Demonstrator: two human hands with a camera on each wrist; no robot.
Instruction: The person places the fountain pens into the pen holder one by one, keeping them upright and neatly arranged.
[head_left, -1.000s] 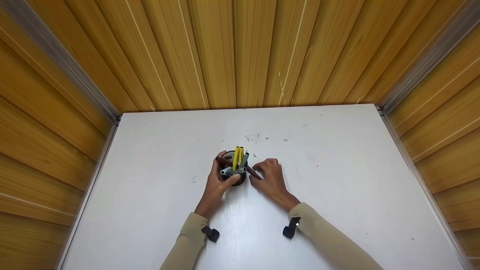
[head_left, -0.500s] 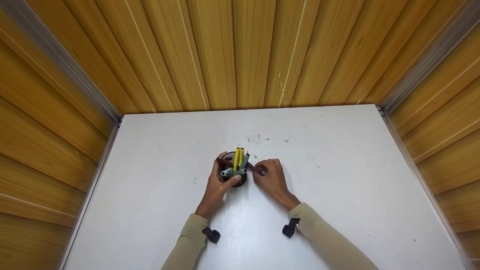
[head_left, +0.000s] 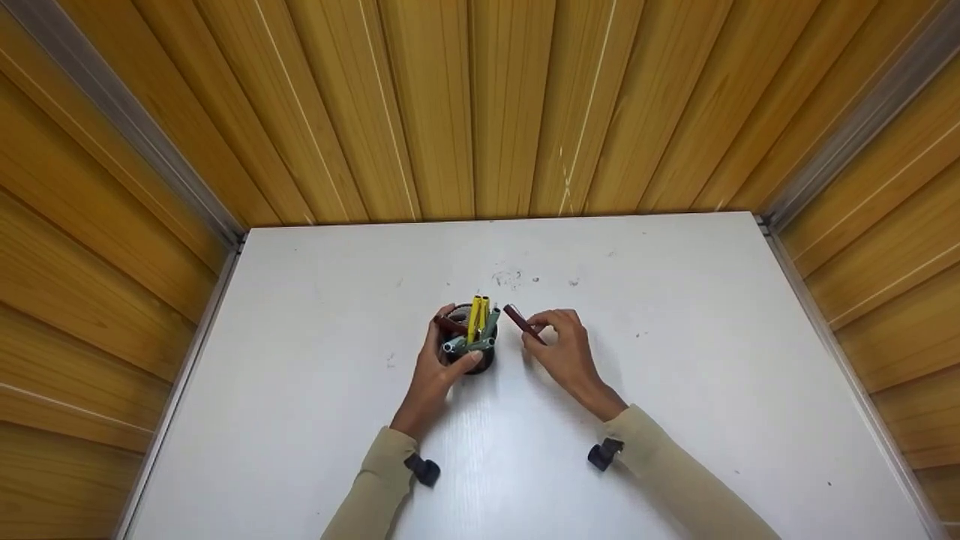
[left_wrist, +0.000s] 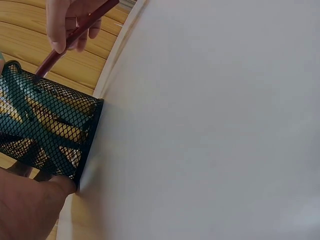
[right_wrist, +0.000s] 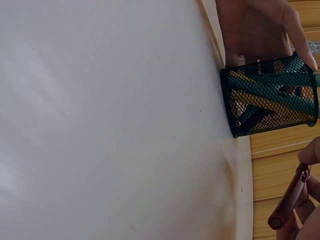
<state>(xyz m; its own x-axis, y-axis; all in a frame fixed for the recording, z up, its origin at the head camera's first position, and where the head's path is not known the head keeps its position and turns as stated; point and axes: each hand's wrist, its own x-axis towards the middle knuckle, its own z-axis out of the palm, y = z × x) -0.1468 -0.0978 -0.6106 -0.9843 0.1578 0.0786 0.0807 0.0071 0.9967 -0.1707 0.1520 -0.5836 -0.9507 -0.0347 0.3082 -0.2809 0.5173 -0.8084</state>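
Note:
A black mesh pen cup (head_left: 486, 358) stands upright on the white table, with my left hand (head_left: 433, 369) gripping it from the left. In the left wrist view its mesh wall (left_wrist: 55, 120) shows several pens inside. Two yellow pens (head_left: 475, 319), green pens (head_left: 490, 322), a light blue pen (head_left: 453, 344) and a dark red one (head_left: 448, 323) stick out of the top. Just right of the cup, my right hand (head_left: 564, 351) pinches a dark red pen (head_left: 517, 318) between thumb and fingers. That pen (right_wrist: 290, 198) is tilted and apart from the cup.
The white table (head_left: 675, 337) has dark marks (head_left: 507, 278) beyond the cup. Wood-look panels (head_left: 495, 112) close off the back and both sides, joined by metal corner strips (head_left: 135, 127). A black band (head_left: 604, 453) sits on each sleeve.
My right hand has moved right, away from the cup, carrying the dark red pen. Earlier the pen's far end was at the cup's right side. The left hand and cup have stayed put.

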